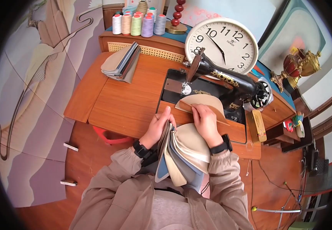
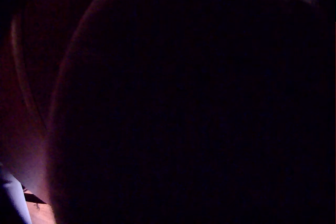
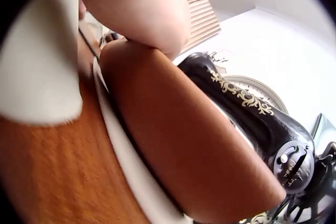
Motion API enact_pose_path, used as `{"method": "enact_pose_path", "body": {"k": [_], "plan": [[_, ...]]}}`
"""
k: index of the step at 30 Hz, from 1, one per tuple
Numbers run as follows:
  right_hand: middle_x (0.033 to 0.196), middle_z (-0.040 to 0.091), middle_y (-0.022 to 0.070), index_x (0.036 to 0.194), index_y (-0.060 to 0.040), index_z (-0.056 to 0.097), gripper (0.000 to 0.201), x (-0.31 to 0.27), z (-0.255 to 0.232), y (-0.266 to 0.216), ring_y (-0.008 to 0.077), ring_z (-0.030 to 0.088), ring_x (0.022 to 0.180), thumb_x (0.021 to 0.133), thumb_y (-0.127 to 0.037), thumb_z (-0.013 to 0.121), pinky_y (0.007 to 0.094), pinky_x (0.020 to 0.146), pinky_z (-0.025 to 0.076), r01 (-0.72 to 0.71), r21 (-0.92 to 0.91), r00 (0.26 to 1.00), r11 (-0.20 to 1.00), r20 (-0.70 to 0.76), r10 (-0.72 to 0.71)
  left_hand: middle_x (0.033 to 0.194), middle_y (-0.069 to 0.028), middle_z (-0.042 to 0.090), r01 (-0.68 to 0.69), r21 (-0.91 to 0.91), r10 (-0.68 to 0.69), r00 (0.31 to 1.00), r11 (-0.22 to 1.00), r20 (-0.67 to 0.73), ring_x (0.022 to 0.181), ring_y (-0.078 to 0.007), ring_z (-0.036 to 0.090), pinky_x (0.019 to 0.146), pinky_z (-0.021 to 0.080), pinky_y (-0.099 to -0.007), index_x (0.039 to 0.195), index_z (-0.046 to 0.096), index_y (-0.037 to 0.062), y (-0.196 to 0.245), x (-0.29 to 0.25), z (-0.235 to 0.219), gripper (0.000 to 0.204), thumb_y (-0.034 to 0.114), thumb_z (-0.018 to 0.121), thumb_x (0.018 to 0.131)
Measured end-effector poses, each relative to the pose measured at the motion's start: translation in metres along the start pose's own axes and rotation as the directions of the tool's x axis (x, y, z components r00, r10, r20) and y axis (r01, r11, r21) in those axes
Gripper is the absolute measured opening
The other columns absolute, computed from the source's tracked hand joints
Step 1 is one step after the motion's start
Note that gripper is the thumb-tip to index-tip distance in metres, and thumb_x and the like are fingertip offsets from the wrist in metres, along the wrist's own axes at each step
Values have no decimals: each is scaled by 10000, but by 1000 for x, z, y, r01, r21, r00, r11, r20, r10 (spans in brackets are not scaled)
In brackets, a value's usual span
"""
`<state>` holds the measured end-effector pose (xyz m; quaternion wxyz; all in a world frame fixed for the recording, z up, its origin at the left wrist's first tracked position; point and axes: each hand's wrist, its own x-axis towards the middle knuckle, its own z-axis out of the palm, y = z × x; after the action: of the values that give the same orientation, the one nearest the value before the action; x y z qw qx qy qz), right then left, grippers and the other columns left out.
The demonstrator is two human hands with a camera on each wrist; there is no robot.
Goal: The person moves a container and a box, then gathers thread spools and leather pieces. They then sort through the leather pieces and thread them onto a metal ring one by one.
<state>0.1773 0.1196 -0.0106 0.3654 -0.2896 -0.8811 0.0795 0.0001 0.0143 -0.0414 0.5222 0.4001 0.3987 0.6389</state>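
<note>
My left hand [image 1: 158, 128] grips a fanned bundle of rounded, leather-like pieces [image 1: 178, 176] in cream, grey, blue and beige, held over my lap at the table's front edge. My right hand [image 1: 205, 124] pinches a beige rounded piece [image 1: 206, 102] in front of the sewing machine [image 1: 223, 76]. The right wrist view shows a smooth brown face [image 3: 184, 145] under the fingers [image 3: 136, 8], with a pale piece [image 3: 123, 155] along its lower edge. A cream piece [image 3: 42, 56] hangs at the left there. Darkness fills most of the left wrist view.
Another pile of similar pieces [image 1: 121, 63] lies on the wooden table [image 1: 123, 99], back left. Thread spools [image 1: 147, 26] line the rear ledge, beside a large clock [image 1: 221, 44] behind the machine. A yellowish box [image 1: 258, 125] stands at the right, near the handwheel [image 1: 261, 94].
</note>
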Motion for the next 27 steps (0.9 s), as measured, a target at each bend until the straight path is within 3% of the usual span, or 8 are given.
{"method": "enact_pose_path", "body": {"k": [5,6,7,10,18,20,22,27], "plan": [[828,650,144,947,-11,653,105,-27,-29,-62,339,642,744,845,12,654,389,659,513,-99,313,995,945,16,99,609,-62,612,21,133,-20,1000,991,-13,572,-120,571,595,455,-251,642,620,14,4,0,-1,732,519,304,1067],[809,641,125,952,-9,653,120,-30,-33,-68,305,640,735,836,-7,683,377,664,516,-66,316,997,946,52,52,602,-57,607,103,35,-99,990,994,-100,569,-114,559,597,442,-239,629,616,17,0,0,1,731,516,310,1067],[829,643,111,982,-18,661,156,-33,-35,-74,282,628,715,831,-12,701,363,658,517,-34,325,997,945,71,11,602,-57,607,107,35,-104,990,994,-94,569,-114,559,597,442,-239,629,616,17,-4,1,0,731,516,310,1067],[853,627,94,1048,-39,678,219,-39,-41,-82,262,627,729,832,-27,711,361,647,513,-2,320,996,948,87,-27,599,-62,597,-4,164,13,999,986,-53,574,-122,525,616,424,-259,615,611,17,-7,4,-3,736,509,306,1069],[817,484,38,1169,-89,676,447,-36,-56,-93,189,568,746,725,-95,634,323,642,502,310,-124,939,943,193,-283,603,-58,587,-22,230,34,998,973,-49,596,-133,513,634,412,-270,612,617,11,-5,4,-3,756,518,292,1068],[800,482,32,1183,-84,676,462,-30,-60,-100,184,562,728,723,-85,630,326,629,497,349,-170,927,921,205,-314,602,-57,585,-17,234,32,998,972,-58,599,-132,512,635,409,-269,613,619,10,-7,5,-2,758,519,291,1068],[784,479,27,1196,-80,675,477,-27,-63,-104,179,555,709,721,-75,627,329,616,492,387,-216,914,896,219,-342,540,17,503,-63,162,79,992,985,-94,538,-76,435,562,352,-242,598,614,32,-8,5,0,699,492,372,1065],[802,484,33,1215,-39,646,496,-32,-62,-102,183,562,729,722,-89,624,329,623,499,396,-242,906,886,261,-334,533,12,513,-51,151,65,994,987,-92,516,-75,450,533,359,-240,603,620,35,-7,4,0,700,498,370,1063]]}}
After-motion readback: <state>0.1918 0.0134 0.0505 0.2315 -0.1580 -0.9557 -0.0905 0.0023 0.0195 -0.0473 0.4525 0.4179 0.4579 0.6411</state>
